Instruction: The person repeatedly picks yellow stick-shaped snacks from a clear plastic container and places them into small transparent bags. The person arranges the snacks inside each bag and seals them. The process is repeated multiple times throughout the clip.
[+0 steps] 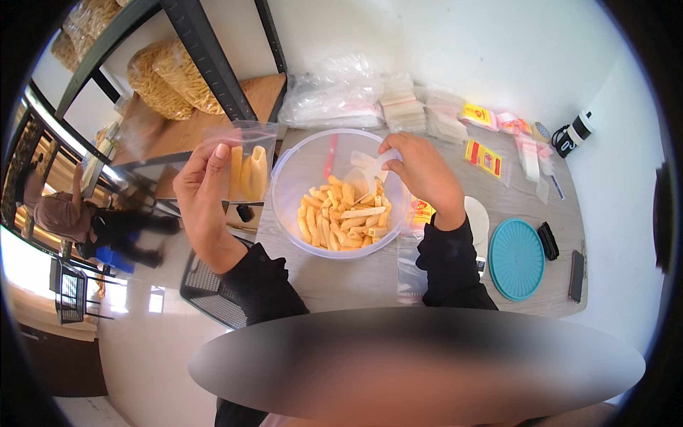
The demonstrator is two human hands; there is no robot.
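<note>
Between the thumb and fingers of my left hand [205,197] is a clear zip bag [248,160], held upright left of the tub, with a few tube-shaped snack sticks inside. My right hand [424,168] grips the handle of a translucent plastic scoop [364,181], whose bowl rests among the snacks. Yellow snack sticks [344,219] fill the lower part of a round translucent plastic tub [278,213]. A pink strip [331,155] lies against the tub's inner wall. Flat empty zip bags [411,267] lie by my right sleeve, beside a yellow printed packet [422,212].
Plastic bag stacks [403,109] line the wall. Right are yellow labels [483,159], a teal lid [516,259], a black pouch [548,241], a phone [576,276] and a tumbler [573,133]. A shelf [208,53] holds bagged snacks [181,80]. A mesh basket [213,291] stands lower left; a person [64,216] is beyond.
</note>
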